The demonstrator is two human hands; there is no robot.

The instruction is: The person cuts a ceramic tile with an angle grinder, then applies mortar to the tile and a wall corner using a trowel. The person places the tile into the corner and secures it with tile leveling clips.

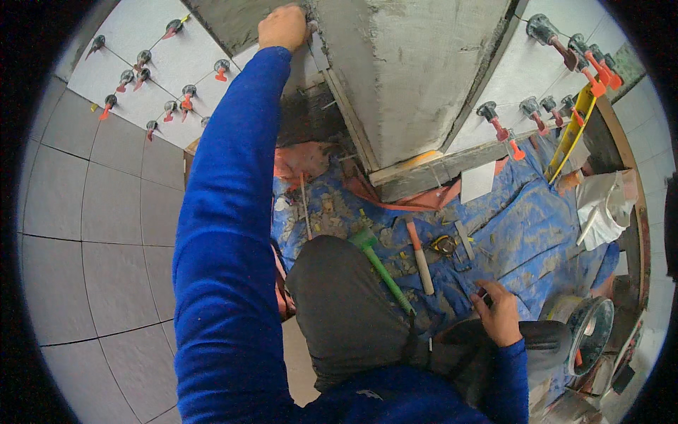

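Note:
My left hand (284, 27) reaches up to the narrow grey edge strip beside the cement-coated wall (417, 78). Its fingers are closed, and what they grip, if anything, is hidden. Low at the right, my right hand (500, 316) is held over my knee. Thumb and fingers pinch a small dark object (485, 297) whose kind I cannot make out. Ahead of my knees a green mallet (381, 272), a wooden-handled tool (420, 260) with an orange end, and a tape measure (444, 245) lie on a dirty blue tarp (501, 233).
Tile levelling clamps (187, 99) with red handles stick out of white wall tiles on both sides. A yellow spirit level (571, 134) leans at the right, above a round bucket (592, 332). A white tile piece (478, 182) stands by the wall's foot. Grey floor tiles (106, 205) extend leftward.

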